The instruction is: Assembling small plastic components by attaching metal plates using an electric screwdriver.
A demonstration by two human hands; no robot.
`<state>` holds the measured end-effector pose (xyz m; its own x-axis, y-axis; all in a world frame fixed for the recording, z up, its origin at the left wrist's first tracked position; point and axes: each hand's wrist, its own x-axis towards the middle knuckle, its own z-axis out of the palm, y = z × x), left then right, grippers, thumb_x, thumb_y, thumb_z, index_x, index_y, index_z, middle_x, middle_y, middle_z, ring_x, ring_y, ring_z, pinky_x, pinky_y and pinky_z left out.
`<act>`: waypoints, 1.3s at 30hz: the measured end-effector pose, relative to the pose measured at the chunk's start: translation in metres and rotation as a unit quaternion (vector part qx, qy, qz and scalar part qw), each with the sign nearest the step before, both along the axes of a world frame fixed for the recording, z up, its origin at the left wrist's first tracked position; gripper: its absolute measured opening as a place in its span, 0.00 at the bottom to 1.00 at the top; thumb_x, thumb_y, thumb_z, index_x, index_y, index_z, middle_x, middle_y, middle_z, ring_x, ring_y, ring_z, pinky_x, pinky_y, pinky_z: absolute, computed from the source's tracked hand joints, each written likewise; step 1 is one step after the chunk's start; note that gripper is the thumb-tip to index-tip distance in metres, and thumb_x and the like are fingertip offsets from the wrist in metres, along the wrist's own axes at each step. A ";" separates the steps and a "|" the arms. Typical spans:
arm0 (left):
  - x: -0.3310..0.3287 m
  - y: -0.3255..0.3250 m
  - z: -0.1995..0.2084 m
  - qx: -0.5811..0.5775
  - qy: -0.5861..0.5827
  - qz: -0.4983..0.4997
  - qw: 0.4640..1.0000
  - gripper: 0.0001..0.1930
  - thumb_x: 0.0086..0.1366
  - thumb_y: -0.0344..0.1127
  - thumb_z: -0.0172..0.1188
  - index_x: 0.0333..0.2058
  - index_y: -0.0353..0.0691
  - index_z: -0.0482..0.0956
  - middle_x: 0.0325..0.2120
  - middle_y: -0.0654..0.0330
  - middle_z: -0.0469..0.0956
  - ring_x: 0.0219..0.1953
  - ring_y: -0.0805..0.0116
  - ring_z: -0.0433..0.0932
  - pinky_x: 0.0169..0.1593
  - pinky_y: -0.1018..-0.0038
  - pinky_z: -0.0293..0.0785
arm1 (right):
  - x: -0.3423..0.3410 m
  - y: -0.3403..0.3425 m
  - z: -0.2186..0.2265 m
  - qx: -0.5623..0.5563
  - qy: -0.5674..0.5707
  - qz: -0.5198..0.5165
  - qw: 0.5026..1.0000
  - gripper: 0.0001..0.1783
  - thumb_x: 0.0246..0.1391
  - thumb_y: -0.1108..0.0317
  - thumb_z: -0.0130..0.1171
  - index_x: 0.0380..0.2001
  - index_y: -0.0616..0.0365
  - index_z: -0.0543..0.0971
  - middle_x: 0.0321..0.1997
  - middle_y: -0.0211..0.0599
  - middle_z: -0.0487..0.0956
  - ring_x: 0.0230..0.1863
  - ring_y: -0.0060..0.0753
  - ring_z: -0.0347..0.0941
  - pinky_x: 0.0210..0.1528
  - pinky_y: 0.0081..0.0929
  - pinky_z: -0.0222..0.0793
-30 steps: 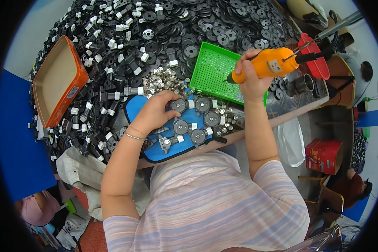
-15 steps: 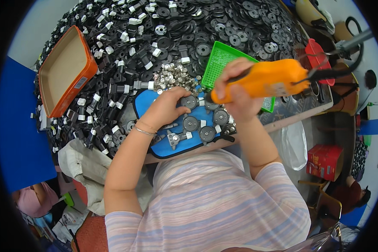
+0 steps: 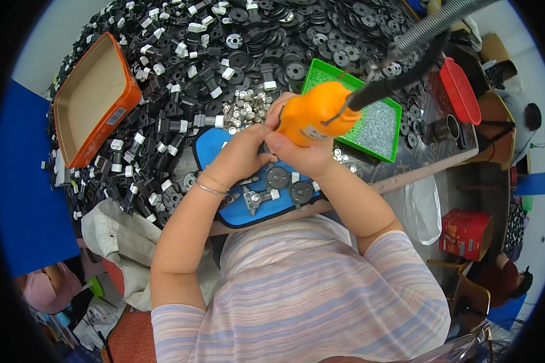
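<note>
My right hand (image 3: 309, 158) is wrapped round an orange electric screwdriver (image 3: 321, 112), which stands nearly upright over the blue mat (image 3: 209, 144). My left hand (image 3: 239, 154) is bent close against it, fingers and thumb round a black wheel that the right hand and screwdriver now mostly hide; the tool's tip is hidden too. On the mat nearer me lie two more black wheels, one round and dark (image 3: 277, 178), the other beside it (image 3: 301, 192). A grey bracket with a white end (image 3: 255, 199) rests to their left.
Small silvery metal parts (image 3: 245, 112) are heaped beyond my left hand. A green tray (image 3: 399, 130) holds tiny screws. Black parts with white ends (image 3: 178, 126) and black discs (image 3: 339, 57) pile up behind. An orange box (image 3: 130, 94) sits left, a red tray (image 3: 460, 91) right.
My right hand has brought the screwdriver left and down, from beside the green tray to above the wheel at my left hand. The left hand has stayed nearly in place.
</note>
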<state>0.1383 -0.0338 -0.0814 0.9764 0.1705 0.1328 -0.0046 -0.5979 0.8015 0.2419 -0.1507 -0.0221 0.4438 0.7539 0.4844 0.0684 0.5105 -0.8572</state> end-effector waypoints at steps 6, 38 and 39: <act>0.002 0.000 0.002 0.002 0.029 0.007 1.000 0.21 0.45 0.27 0.69 0.41 0.36 0.75 0.39 0.50 0.76 0.44 0.49 0.74 0.48 0.64 0.71 | 0.002 0.002 -0.001 0.012 0.041 0.025 0.999 0.12 0.44 0.76 0.62 0.34 0.62 0.72 0.36 0.38 0.70 0.33 0.23 0.69 0.33 0.18 0.67; 0.002 -0.003 0.011 -0.025 0.078 0.004 0.997 0.24 0.48 0.25 0.68 0.47 0.35 0.75 0.46 0.54 0.74 0.47 0.58 0.75 0.51 0.71 0.73 | 0.107 -0.062 -0.010 0.114 0.051 -0.234 0.964 0.14 0.45 0.83 0.58 0.36 0.61 0.71 0.33 0.37 0.75 0.23 0.21 0.72 0.27 0.19 0.70; 0.002 -0.003 0.012 -0.022 0.095 0.005 0.995 0.24 0.49 0.24 0.68 0.48 0.36 0.74 0.48 0.56 0.74 0.49 0.61 0.75 0.53 0.72 0.72 | 0.106 -0.062 -0.010 0.116 0.048 -0.234 0.964 0.14 0.45 0.83 0.58 0.36 0.61 0.71 0.32 0.37 0.75 0.23 0.22 0.71 0.27 0.19 0.70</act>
